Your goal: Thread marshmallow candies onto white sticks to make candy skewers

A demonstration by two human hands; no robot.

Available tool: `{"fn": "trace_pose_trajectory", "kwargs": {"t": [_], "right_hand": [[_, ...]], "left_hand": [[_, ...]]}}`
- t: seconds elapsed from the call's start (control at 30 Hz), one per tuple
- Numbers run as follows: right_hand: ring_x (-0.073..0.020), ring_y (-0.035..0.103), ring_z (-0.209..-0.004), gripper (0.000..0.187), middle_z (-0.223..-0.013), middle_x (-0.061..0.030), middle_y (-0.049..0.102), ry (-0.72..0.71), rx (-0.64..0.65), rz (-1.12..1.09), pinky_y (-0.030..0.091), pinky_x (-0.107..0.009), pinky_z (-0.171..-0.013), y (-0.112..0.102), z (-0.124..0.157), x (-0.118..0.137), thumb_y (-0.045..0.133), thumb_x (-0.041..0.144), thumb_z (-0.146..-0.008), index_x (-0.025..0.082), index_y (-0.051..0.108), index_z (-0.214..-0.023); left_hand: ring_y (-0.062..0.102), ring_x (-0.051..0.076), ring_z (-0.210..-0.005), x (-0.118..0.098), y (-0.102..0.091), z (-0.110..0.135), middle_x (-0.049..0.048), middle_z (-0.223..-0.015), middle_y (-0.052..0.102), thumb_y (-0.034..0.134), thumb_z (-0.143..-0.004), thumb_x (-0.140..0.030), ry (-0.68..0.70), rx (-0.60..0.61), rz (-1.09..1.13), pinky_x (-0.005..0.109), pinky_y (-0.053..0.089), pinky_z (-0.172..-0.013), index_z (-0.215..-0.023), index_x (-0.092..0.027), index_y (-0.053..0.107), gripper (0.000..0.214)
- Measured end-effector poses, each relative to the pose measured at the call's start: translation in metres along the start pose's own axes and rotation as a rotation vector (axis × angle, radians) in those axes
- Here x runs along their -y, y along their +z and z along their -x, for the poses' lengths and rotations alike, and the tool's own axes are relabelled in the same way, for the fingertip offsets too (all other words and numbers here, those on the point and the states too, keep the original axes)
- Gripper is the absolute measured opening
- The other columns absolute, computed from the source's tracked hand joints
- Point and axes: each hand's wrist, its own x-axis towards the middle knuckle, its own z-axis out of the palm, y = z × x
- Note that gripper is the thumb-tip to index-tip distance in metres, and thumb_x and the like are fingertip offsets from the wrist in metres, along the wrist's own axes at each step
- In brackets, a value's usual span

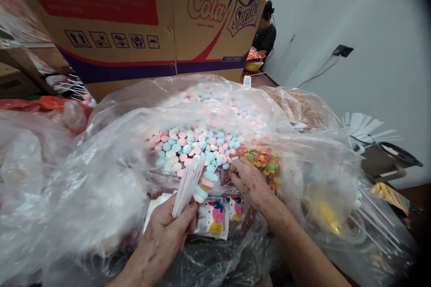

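Note:
My left hand (170,228) is closed around a bundle of narrow white strips (189,184), which may be sticks or slim sleeves. Beside the strips, at the thumb, a row of blue, pink, white and yellow sweets (205,184) is lined up on end. My right hand (248,182) has its fingertips pinched together at the edge of the loose pastel candies (202,143) and the small fruit-coloured ring candies (266,161). What those fingers hold, if anything, is hidden. Below the hands lie printed clear packets (215,217) with colourful dots.
Clear plastic bags (111,179) spread around the candies. A big cardboard box (134,22) stands behind. White strips fill a container (363,130) at right, near thin white sticks (380,224). Farther back sits a person (266,36) by a yellow bowl (253,66).

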Motion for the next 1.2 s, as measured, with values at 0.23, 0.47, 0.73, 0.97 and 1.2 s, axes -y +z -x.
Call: {"fn": "trace_pose_trajectory", "kwargs": {"t": [0.23, 0.47, 0.73, 0.97, 1.2], "right_hand": [[-0.0159, 0.058, -0.067, 0.017, -0.072, 0.0017, 0.062, 0.168, -0.045, -0.979, 0.047, -0.028, -0.062, 0.006, 0.01, 0.0, 0.066, 0.031, -0.076, 0.021, 0.056, -0.085], [-0.0124, 0.064, -0.061, 0.032, -0.073, 0.0003, 0.07, 0.206, -0.035, -1.433, 0.052, -0.026, -0.062, 0.005, 0.017, 0.012, 0.085, 0.034, -0.064, 0.018, 0.065, -0.084], [-0.0113, 0.062, -0.07, 0.019, -0.08, 0.0007, 0.069, 0.084, -0.096, -1.324, 0.052, -0.022, -0.064, 0.011, 0.026, 0.015, 0.079, 0.026, -0.074, 0.021, 0.07, -0.089], [-0.0138, 0.066, -0.089, 0.015, -0.092, -0.0001, 0.072, -0.146, -0.201, -1.051, 0.051, -0.024, -0.083, 0.006, 0.036, 0.026, 0.065, 0.015, -0.084, 0.025, 0.075, -0.087], [-0.0157, 0.066, -0.092, 0.018, -0.095, -0.0014, 0.073, -0.294, -0.091, -1.006, 0.052, -0.028, -0.083, -0.002, 0.036, 0.034, 0.06, 0.018, -0.09, 0.026, 0.075, -0.096]], "left_hand": [[0.039, 0.011, -0.043, 0.012, -0.003, -0.004, -0.006, -0.05, 0.049, 0.052, -0.087, -0.042, 0.083, 0.075, -0.151, 0.023, 0.028, -0.045, -0.058, -0.021, 0.051, 0.035], [0.04, 0.015, -0.056, 0.004, 0.0, -0.006, -0.0065, -0.054, 0.045, 0.047, -0.088, -0.041, 0.078, 0.158, -0.267, 0.025, 0.029, -0.054, -0.069, -0.021, 0.054, 0.028], [0.041, 0.016, -0.057, 0.004, -0.001, -0.007, -0.0058, -0.057, 0.046, 0.045, -0.089, -0.044, 0.069, 0.138, -0.308, 0.026, 0.029, -0.056, -0.078, -0.021, 0.06, 0.03], [0.042, 0.015, -0.055, 0.003, -0.001, -0.005, -0.006, -0.054, 0.047, 0.048, -0.089, -0.041, 0.085, 0.099, -0.255, 0.026, 0.029, -0.054, -0.065, -0.022, 0.052, 0.031], [0.04, 0.013, -0.053, 0.01, -0.004, -0.002, -0.0049, -0.055, 0.047, 0.053, -0.089, -0.043, 0.143, 0.03, -0.149, 0.024, 0.031, -0.051, -0.057, -0.02, 0.05, 0.039]]}}
